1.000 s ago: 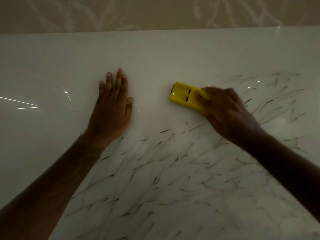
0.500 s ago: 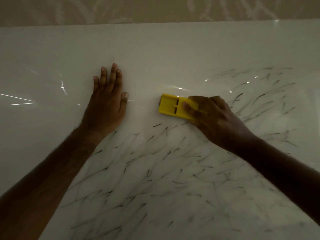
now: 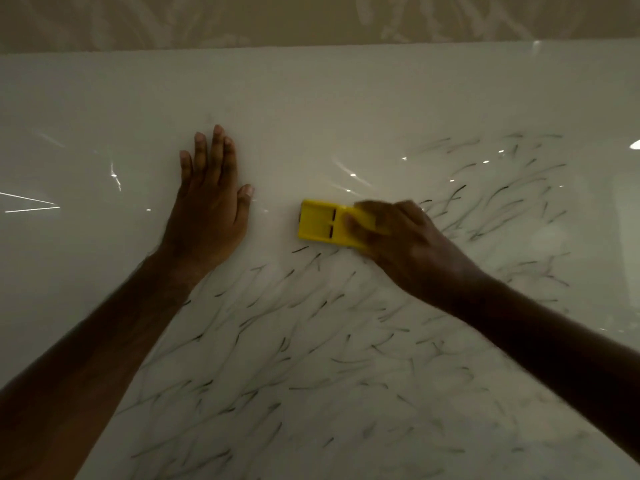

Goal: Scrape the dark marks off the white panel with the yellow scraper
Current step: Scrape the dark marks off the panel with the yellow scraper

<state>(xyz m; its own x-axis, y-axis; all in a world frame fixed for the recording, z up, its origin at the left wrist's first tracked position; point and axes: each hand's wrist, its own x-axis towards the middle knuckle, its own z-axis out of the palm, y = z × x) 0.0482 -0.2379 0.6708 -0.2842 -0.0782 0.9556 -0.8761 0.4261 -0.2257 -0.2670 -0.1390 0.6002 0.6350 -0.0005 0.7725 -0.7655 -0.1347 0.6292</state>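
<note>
A glossy white panel (image 3: pixel 346 98) fills most of the view. Thin dark marks (image 3: pixel 311 341) cover its lower middle and right side; the upper left area is bare. My right hand (image 3: pixel 405 244) grips the yellow scraper (image 3: pixel 320 223), which lies flat on the panel just above the nearest marks, its free end pointing left. My left hand (image 3: pixel 207 209) rests flat on the panel to the left of the scraper, fingers together and stretched out, holding nothing. A small gap separates the left thumb from the scraper.
The panel's far edge (image 3: pixel 311 46) runs across the top, with a beige patterned surface (image 3: pixel 277 19) behind it. Light reflections glint on the panel at the left (image 3: pixel 31 202) and upper right (image 3: pixel 635 144).
My right hand has slid the scraper down and to the left, closer to my left hand and to the upper edge of the marks. My left hand has stayed flat in place.
</note>
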